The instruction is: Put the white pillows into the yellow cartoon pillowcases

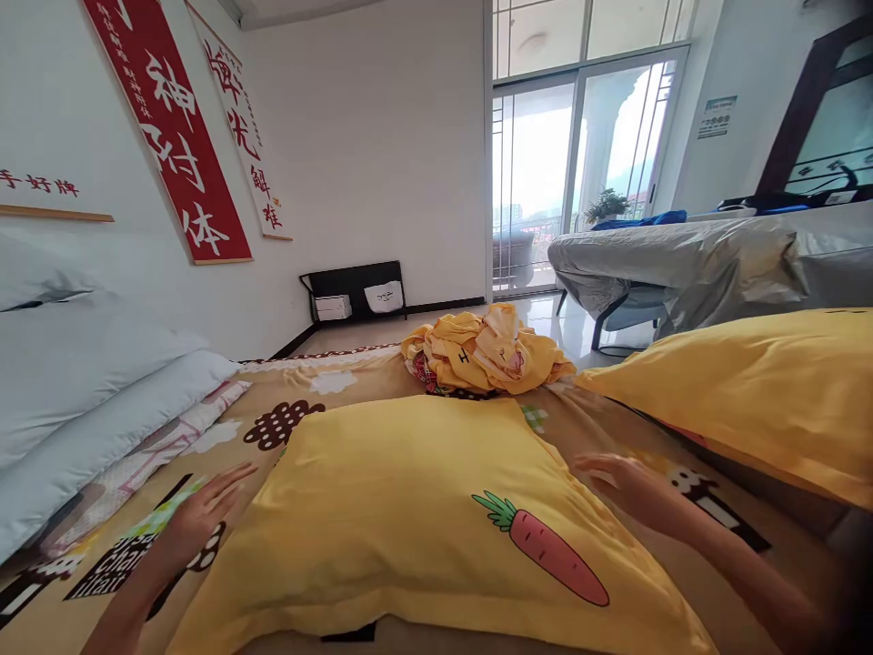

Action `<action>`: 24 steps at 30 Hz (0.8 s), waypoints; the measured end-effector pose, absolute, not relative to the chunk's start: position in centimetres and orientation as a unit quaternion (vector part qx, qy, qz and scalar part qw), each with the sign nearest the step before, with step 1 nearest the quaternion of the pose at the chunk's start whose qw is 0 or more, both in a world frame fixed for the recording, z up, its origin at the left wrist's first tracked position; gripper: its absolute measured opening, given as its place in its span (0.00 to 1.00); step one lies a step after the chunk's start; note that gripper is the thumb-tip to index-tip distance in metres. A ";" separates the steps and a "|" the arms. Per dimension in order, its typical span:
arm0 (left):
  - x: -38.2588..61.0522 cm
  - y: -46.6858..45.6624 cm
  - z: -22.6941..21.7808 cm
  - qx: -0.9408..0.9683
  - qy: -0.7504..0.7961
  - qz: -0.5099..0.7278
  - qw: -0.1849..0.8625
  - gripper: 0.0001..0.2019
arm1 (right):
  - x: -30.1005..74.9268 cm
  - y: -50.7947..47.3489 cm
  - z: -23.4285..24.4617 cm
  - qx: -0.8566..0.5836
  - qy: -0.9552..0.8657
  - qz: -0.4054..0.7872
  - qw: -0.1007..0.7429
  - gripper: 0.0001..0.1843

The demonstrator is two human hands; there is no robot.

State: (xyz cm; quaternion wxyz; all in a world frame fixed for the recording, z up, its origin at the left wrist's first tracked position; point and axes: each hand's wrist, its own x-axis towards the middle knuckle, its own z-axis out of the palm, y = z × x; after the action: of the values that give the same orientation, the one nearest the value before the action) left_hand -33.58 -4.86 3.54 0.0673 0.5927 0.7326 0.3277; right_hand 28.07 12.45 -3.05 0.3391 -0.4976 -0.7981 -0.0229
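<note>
One pillow (402,509), near corners off-frame

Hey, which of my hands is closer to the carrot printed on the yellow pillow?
Right. The right hand is beside the pillow's right edge, near the carrot print; the left hand is by the opposite edge, across the yellow pillow.

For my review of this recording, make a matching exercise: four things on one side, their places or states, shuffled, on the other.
1. carrot-print pillow
2. yellow cloth heap
3. left hand
4. green plant

A. open, near the pillow's left edge
B. by the glass doors
C. centre of the foreground
D. crumpled, beyond the pillow

Pairs: 1-C, 2-D, 3-A, 4-B
</note>
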 end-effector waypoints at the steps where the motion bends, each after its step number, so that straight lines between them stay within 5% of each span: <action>1: -30.1 -3.2 4.4 0.637 0.709 0.298 0.059 0.33 | 24.5 12.0 -1.6 -0.496 -0.812 -0.003 0.308 0.25; 5: -16.3 3.0 3.4 0.735 0.652 0.186 -0.017 0.27 | 9.3 9.1 0.3 -0.457 -0.838 0.010 0.299 0.30; 9: -12.0 4.3 -2.0 0.758 0.630 0.133 -0.103 0.24 | 3.5 7.6 -3.9 -0.465 -0.847 0.038 0.255 0.30; 16: -20.0 -2.0 -7.5 0.637 0.720 0.172 -0.214 0.27 | 12.8 7.0 -10.7 -0.502 -0.824 -0.055 0.258 0.33; 24: -27.1 -8.0 -9.6 0.459 0.846 0.233 -0.135 0.33 | 24.6 2.9 -15.7 -0.618 -0.736 -0.106 0.254 0.40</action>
State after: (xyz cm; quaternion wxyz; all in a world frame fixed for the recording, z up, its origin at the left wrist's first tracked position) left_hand -27.10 -8.03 -9.56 -0.1354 0.4591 0.8465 0.2333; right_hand 24.61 2.88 -15.66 0.2543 -0.6184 -0.7360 -0.1061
